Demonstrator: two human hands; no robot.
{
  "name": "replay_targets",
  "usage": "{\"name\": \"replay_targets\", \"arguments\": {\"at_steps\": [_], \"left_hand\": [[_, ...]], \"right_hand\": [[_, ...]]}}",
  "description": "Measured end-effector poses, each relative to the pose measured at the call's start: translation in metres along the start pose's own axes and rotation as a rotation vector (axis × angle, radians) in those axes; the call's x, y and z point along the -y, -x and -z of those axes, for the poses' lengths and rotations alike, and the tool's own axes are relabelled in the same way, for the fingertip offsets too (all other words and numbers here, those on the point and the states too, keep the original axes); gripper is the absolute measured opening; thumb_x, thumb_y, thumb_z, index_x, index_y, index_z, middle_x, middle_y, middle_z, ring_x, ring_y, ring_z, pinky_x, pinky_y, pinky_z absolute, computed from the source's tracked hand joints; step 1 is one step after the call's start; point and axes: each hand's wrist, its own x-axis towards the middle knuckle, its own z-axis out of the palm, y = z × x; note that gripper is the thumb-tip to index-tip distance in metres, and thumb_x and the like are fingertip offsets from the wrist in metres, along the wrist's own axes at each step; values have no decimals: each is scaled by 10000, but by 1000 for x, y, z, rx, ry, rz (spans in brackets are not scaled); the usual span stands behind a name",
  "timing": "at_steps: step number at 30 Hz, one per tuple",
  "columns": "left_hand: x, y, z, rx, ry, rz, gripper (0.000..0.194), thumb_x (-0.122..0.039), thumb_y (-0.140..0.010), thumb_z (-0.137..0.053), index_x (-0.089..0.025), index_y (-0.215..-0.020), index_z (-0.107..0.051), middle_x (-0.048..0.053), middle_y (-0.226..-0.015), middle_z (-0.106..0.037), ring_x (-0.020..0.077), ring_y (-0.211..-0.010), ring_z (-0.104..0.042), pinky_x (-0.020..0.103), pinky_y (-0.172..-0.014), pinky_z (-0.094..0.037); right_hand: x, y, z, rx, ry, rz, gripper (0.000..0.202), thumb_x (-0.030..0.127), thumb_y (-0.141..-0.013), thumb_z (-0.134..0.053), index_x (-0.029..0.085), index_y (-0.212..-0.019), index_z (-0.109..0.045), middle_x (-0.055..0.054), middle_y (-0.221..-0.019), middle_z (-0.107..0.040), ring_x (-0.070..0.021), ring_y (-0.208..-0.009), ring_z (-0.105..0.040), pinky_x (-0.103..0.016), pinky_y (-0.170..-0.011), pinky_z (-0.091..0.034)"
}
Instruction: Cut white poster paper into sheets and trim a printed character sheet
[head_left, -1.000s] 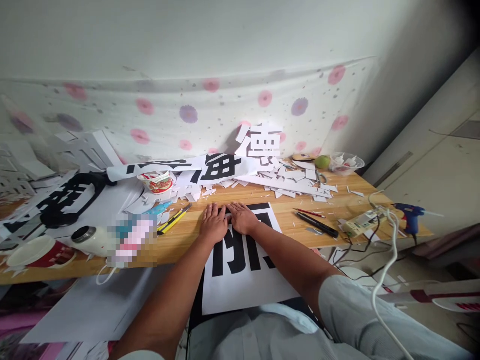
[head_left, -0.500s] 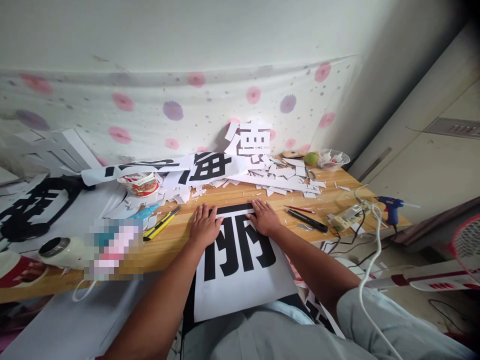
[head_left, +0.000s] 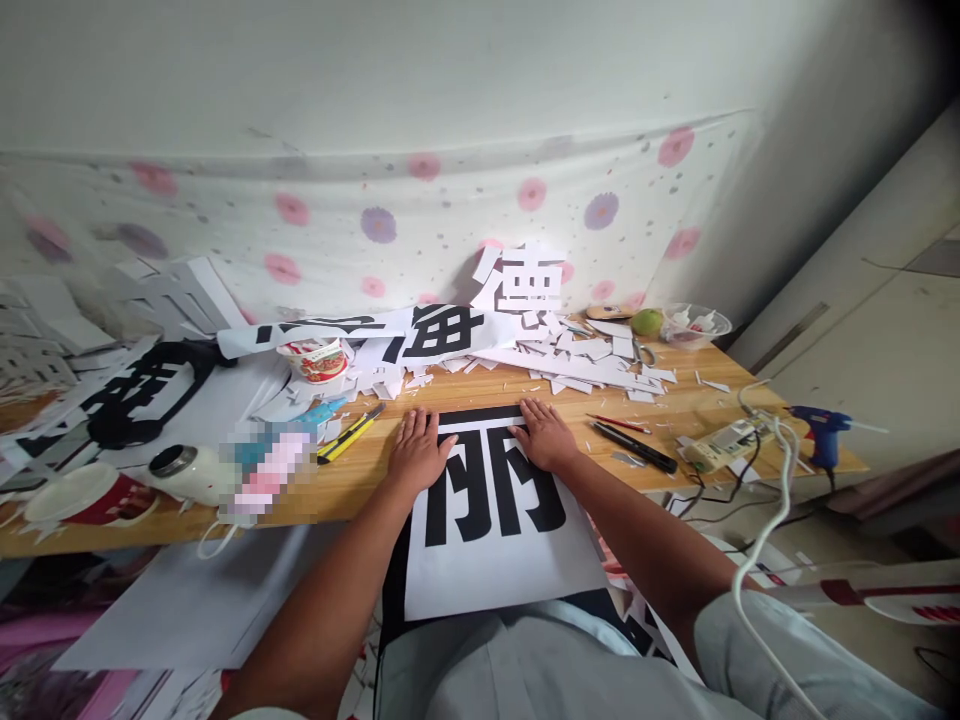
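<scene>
A white paper sheet (head_left: pixel 495 570) printed with a large black character lies over the front edge of the wooden table (head_left: pixel 375 470) and hangs toward my lap. My left hand (head_left: pixel 418 452) presses flat on the sheet's upper left corner, fingers spread. My right hand (head_left: pixel 545 435) lies flat on its upper right corner. Neither hand holds anything. A yellow and black utility knife (head_left: pixel 349 434) rests just left of my left hand. A black pen (head_left: pixel 634 448) and a red pen (head_left: pixel 619 424) lie just right of my right hand.
White paper scraps (head_left: pixel 592 362) and printed character sheets (head_left: pixel 435 335) pile up at the back. A noodle cup (head_left: pixel 315 360) stands back left. A green fruit (head_left: pixel 646 322) and clear bowl (head_left: pixel 694 325) sit back right. A power strip (head_left: pixel 724 443), blue glue gun (head_left: pixel 821 430) and white cable (head_left: pixel 765 540) lie right.
My hands started side by side at the sheet's top middle and slid apart to its upper corners, uncovering the black character. The camera swung right, then back.
</scene>
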Motion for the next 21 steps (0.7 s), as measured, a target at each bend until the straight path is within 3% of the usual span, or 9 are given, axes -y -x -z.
{"name": "replay_targets", "arguments": {"at_steps": [4,10,13,17,21], "left_hand": [[12,23,0,-11,-8,-2,842,-672,-1099,-257,-114,-1723,-353,146,-1809,-269,352,-1699,-162,511,-1373,-134],[21,55,1,-18,7,44,790,-614,-1112,-296,-106,-1712,-371,172,-1797,-290,365,-1692,-189,520,-1366,-176],[21,67,1,-48,35,77,735,-550,-1113,-358,-174,-1743,-319,142,-1806,-281,355,-1691,-199,527,-1358,-207],[21,79,2,-99,51,-35,570,-378,-1118,-386,-293,-1675,-471,39,-1814,-293,292,-1701,-183,495,-1361,-224],[20,72,4,-65,77,-131,532,-300,-1118,-364,-236,-1621,-527,50,-1772,-397,251,-1687,-239,459,-1372,-209]], "right_hand": [[-1,1,-3,-4,-7,4,766,609,-1131,-275,141,-1734,-340,-112,-1800,-307,-283,-1688,-229,-480,-1378,-131],[-5,0,-8,-21,-3,22,771,596,-1124,-301,100,-1708,-386,-129,-1786,-338,-308,-1680,-251,-483,-1372,-176],[-7,-1,-10,-21,-7,35,778,592,-1121,-308,82,-1703,-390,-150,-1779,-346,-311,-1676,-262,-479,-1365,-203],[-8,-2,-12,-10,3,28,777,582,-1121,-316,72,-1704,-384,-155,-1781,-341,-317,-1676,-261,-478,-1364,-207],[-8,-2,-12,-5,9,22,779,585,-1121,-313,78,-1709,-375,-144,-1785,-335,-320,-1681,-245,-482,-1368,-194]]}}
